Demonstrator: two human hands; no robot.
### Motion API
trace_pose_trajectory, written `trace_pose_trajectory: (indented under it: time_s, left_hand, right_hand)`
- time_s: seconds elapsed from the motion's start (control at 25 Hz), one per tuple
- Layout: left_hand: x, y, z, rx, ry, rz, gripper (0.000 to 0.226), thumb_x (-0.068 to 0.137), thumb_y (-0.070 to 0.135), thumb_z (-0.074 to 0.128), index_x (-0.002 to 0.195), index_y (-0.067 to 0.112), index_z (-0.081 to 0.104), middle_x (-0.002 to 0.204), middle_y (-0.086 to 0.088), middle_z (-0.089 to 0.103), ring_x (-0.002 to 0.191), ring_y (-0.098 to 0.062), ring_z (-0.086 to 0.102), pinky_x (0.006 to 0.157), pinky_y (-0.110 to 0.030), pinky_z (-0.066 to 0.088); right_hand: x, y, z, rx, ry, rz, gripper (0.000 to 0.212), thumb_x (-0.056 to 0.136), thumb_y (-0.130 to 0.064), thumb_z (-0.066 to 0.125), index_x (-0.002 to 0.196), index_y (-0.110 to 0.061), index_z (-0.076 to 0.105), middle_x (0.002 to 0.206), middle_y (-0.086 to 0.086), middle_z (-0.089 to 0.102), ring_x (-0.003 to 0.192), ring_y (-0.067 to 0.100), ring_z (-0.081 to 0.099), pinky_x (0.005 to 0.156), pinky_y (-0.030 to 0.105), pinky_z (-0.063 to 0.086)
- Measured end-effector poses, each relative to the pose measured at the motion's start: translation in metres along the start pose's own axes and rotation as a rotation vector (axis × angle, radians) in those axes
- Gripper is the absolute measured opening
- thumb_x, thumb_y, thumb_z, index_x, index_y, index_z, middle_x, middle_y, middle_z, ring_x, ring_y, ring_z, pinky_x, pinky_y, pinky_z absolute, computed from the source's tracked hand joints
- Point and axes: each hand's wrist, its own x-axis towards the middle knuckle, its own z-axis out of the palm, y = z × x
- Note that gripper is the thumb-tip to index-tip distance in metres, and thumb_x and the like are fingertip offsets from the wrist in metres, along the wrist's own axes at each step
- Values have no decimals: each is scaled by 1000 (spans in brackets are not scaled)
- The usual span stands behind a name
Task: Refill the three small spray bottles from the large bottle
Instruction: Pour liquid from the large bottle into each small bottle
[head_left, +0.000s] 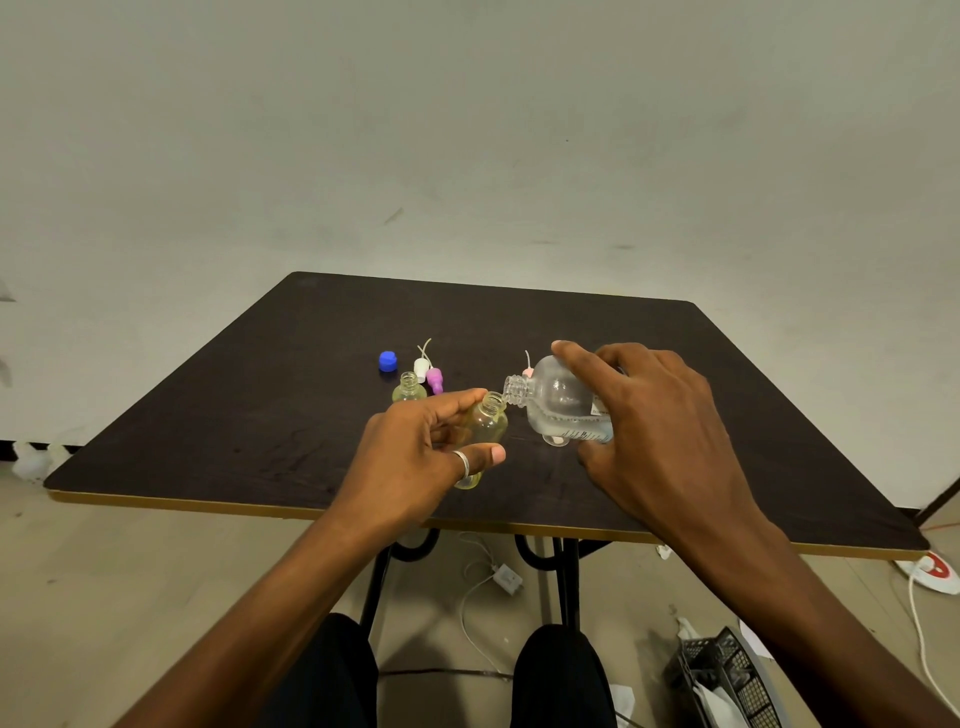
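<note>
Near the worktop's (260, 395) front edge: right hand (654, 415) is clamping the tilted large bottle (558, 402), neck meeting the small bottle (485, 423) clamped in the left hand (415, 457). Pouring step is underway. Next: steady tilt, aligned mouths. Another open bottle (409, 388) is waiting behind.

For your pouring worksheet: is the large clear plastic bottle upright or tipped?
Tipped: the large clear plastic bottle, held by the right hand, lies nearly sideways, neck toward the small yellowish bottle.
</note>
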Motion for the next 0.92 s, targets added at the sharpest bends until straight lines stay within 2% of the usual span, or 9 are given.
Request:
trace_pose_trajectory:
  time_s: [0.24,0.72,0.92]
  left_hand:
    - [-1,1,1,-17,0,-12,62,73,26,84,130,30,61,97,26,66,88,24,58,71,4,41]
    - [-1,1,1,-11,5,-12,61,73,27,84,129,31,61,106,18,71,93,18,61,77,2,43]
    - [-1,1,1,-10,3,-14,62,72,28,84,130,30,61,108,17,72,92,20,60,76,3,41]
  right_hand:
    - [0,0,0,-13,-11,0,81,80,-35,73,147,-36,28,138,0,48,127,23,43,106,40,35]
    - [0,0,1,-11,-12,6,81,79,-36,74,147,-36,29,138,0,49,126,23,43,107,41,35]
    - [1,0,2,-14,-11,5,81,79,-34,74,147,-36,30,138,1,49,126,24,44,106,41,36]
